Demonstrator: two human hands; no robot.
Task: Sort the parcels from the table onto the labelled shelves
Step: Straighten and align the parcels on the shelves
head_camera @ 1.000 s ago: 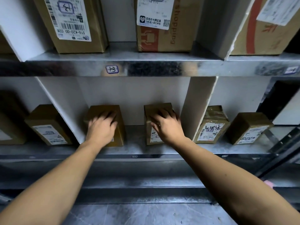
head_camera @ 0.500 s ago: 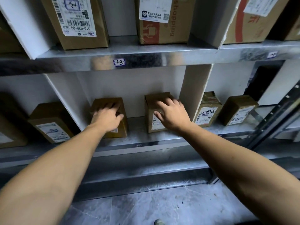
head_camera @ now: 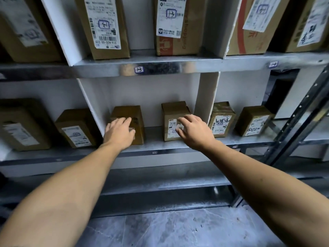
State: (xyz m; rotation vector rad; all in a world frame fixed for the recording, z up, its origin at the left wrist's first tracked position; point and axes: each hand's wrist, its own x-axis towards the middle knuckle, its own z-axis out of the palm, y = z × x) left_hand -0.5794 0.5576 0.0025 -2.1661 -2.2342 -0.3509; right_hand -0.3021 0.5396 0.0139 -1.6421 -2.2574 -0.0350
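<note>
Two small brown parcels stand in the middle compartment of the lower metal shelf [head_camera: 178, 146]. My left hand [head_camera: 119, 132] rests with straight fingers on the front of the left parcel [head_camera: 138, 113] and covers most of its label. My right hand [head_camera: 195, 132] hovers in front of the right parcel [head_camera: 173, 109] with relaxed, slightly bent fingers. Its fingertips are near the parcel's white label, and whether they touch it is unclear. Neither hand holds anything.
White dividers [head_camera: 206, 97] bound the compartment. Neighbouring bays hold more parcels [head_camera: 222, 118], [head_camera: 252, 120], [head_camera: 74, 127]. The upper shelf, with a "13" tag [head_camera: 138, 69], carries taller boxes [head_camera: 105, 25]. A dark metal upright [head_camera: 300, 116] slants at the right. Grey floor lies below.
Both hands have slid back off the tops of the two parcels toward me. The right hand has come off its parcel, baring the label. The view has tilted upward.
</note>
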